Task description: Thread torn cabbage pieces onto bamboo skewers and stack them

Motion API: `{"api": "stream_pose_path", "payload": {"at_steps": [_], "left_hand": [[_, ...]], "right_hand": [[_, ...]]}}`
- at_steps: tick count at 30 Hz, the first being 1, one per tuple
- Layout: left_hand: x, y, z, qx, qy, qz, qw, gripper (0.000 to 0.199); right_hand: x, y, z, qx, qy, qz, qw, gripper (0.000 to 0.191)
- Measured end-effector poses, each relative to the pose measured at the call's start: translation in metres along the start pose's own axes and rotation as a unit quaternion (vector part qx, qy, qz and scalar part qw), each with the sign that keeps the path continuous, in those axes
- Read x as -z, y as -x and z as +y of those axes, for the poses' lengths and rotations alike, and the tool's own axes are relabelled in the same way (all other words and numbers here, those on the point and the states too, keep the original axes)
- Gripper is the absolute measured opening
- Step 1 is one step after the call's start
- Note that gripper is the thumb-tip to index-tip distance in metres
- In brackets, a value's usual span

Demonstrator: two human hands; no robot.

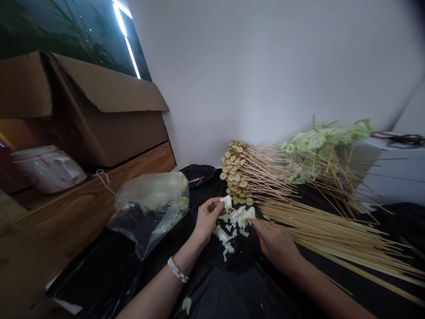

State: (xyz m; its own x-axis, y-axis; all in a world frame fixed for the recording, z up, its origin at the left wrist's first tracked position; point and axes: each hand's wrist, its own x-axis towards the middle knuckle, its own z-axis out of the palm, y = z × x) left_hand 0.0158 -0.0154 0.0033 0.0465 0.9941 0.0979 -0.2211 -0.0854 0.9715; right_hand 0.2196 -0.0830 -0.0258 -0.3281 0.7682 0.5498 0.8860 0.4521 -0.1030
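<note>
My left hand pinches a white piece of cabbage leaf between its fingertips, and a beaded bracelet circles that wrist. Just below lies a heap of torn pale cabbage pieces on the black plastic sheet. The fingertips of my right hand reach the heap's right side, and I cannot tell whether they grip a piece. Beyond the hands stand bamboo skewers threaded with round tan slices. A large bundle of bare bamboo skewers lies to the right.
Skewers threaded with green cabbage leaves lie at the back right. A clear plastic bag of greens lies at the left, near a marker pen. A cardboard box, white bucket and wooden ledge stand farther left.
</note>
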Motion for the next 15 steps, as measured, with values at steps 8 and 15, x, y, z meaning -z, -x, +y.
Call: {"api": "stream_pose_path", "payload": {"at_steps": [8, 15], "left_hand": [[-0.0042, 0.0022, -0.0001, -0.022, -0.035, -0.027, 0.999, 0.037], [-0.0033, 0.0014, -0.0033, -0.034, -0.051, -0.049, 0.997, 0.032]], "right_hand": [[-0.0029, 0.0009, 0.0013, -0.018, -0.001, -0.02, 1.0, 0.041], [-0.004, 0.0009, 0.0025, -0.013, -0.005, -0.016, 1.0, 0.041]]}}
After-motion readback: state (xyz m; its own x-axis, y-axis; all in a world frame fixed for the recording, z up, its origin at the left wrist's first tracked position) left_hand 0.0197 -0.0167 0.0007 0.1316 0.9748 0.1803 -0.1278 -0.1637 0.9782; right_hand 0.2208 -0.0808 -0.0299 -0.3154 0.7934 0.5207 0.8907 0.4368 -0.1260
